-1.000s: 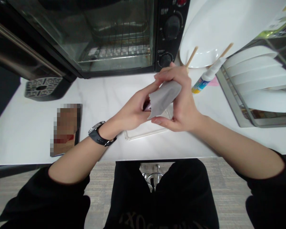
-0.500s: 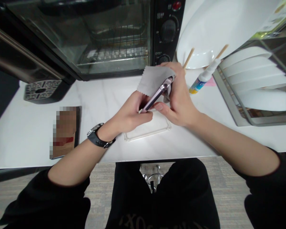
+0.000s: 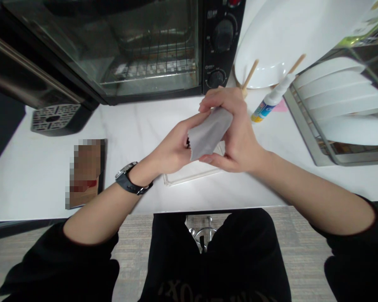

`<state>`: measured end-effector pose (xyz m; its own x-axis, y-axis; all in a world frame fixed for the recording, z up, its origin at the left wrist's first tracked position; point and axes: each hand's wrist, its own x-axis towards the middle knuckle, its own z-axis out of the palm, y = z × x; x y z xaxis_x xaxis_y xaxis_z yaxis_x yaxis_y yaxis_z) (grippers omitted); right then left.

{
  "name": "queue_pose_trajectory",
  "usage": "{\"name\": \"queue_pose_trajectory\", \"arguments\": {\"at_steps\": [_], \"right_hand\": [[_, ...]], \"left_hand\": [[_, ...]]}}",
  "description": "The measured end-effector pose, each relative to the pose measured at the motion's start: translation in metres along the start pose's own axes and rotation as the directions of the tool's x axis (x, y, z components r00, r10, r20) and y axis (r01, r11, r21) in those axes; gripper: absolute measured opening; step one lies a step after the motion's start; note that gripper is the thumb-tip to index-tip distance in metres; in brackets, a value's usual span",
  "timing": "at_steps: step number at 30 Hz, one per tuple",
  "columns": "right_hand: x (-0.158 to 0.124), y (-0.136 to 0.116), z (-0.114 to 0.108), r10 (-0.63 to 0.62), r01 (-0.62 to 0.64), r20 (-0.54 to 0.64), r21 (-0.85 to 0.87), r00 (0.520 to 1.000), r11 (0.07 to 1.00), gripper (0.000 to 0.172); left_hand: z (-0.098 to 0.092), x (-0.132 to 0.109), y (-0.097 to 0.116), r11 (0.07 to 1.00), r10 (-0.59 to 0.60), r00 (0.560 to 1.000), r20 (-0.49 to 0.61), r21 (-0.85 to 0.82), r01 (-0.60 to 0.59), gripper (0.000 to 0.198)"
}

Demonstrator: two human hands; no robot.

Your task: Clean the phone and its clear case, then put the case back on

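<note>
My left hand [image 3: 174, 149], with a watch [image 3: 126, 176] at its wrist, is closed around a phone that the cloth now covers almost fully. A grey cleaning cloth [image 3: 209, 132] with a zigzag edge lies folded over the phone. My right hand [image 3: 239, 134] holds the cloth, fingers curled over its far end and thumb along its near side. Beneath both hands, a clear phone case [image 3: 193, 175] rests on the white counter [image 3: 138, 126], partly hidden by them.
A toaster oven [image 3: 145, 84] stands behind my hands. To the right are a spray bottle [image 3: 266, 107], a large white bowl [image 3: 261, 71] and a rack of white dishes [image 3: 337, 96]. On the left lie a dark-edged flat device [image 3: 86, 172] and a drip tray [image 3: 55, 119].
The cloth has swung down and toward me over the phone, hiding the edge that showed before. My right hand has turned, its fingers now bent over the top.
</note>
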<state>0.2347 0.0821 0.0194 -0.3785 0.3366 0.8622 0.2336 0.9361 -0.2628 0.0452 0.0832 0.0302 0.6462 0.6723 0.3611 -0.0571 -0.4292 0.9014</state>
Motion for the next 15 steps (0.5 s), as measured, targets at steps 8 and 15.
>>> {"name": "queue_pose_trajectory", "arguments": {"at_steps": [8,15], "right_hand": [[-0.021,0.020,0.005,0.236,-0.228,0.072,-0.101,0.969,0.968,0.077],[-0.022,0.014,0.009,0.234,-0.234,-0.012,-0.010,0.972,0.972,0.080]], "left_hand": [[-0.007,-0.003,0.014,0.992,-0.052,0.997,-0.051,0.111,0.058,0.024],[-0.006,0.001,0.020,0.988,-0.077,0.997,-0.004,0.133,0.076,0.024]]}}
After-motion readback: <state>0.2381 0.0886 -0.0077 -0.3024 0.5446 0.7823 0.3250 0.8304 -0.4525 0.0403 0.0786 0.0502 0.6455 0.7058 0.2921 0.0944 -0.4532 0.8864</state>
